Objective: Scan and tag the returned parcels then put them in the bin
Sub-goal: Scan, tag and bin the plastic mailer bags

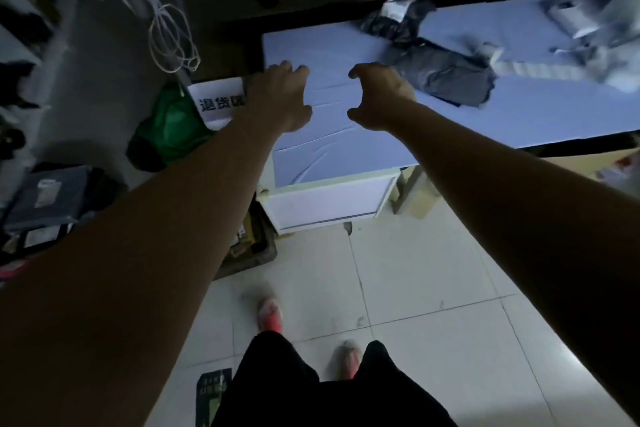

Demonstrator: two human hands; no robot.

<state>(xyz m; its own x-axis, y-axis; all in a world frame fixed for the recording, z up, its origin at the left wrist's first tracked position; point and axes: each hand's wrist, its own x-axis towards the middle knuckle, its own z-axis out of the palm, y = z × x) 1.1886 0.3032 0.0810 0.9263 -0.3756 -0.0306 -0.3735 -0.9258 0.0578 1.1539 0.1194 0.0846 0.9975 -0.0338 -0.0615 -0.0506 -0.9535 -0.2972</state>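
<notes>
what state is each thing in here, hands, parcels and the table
left hand: holds nothing, fingers loosely spread
right hand: holds nothing, fingers and thumb curved apart
grey parcel: lying flat on the table, not gripped
dark parcel: lying on the table behind it, white label up
table cover: creased near the front corner
green bag: slumped on the floor

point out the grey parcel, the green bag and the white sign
grey parcel (450, 80): head view, middle of its wrinkled wrap
green bag (171, 130): head view, its bright side
white sign (216, 104): head view, printed characters
</notes>
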